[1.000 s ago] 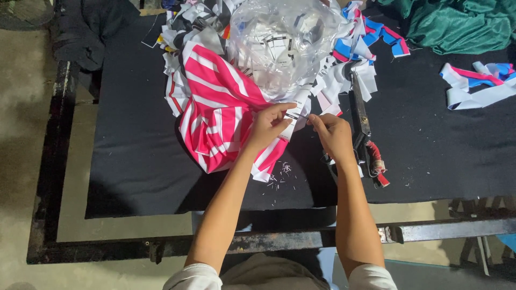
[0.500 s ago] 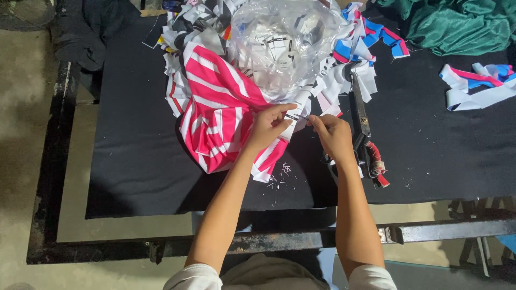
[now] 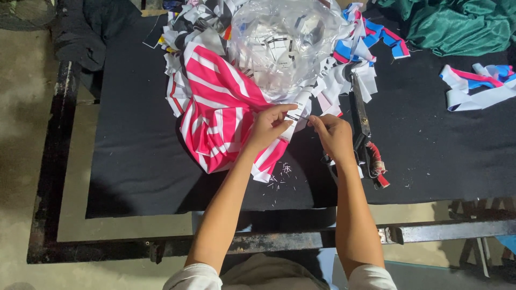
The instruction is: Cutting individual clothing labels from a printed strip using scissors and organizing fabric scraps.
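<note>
Black cloth covers the counter (image 3: pixel 134 161), where near its front edge the left hand (image 3: pixel 267 126) and right hand (image 3: pixel 334 137) pinch a thin white label strip (image 3: pixel 297 111), light, limp, best held by its ends.

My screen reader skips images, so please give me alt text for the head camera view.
Left hand and right hand pinch a narrow white fabric strip over a pink-and-white striped cloth on a black-covered table. A clear plastic bag sits behind them; large scissors with red-wrapped handles lie at the right.
</note>
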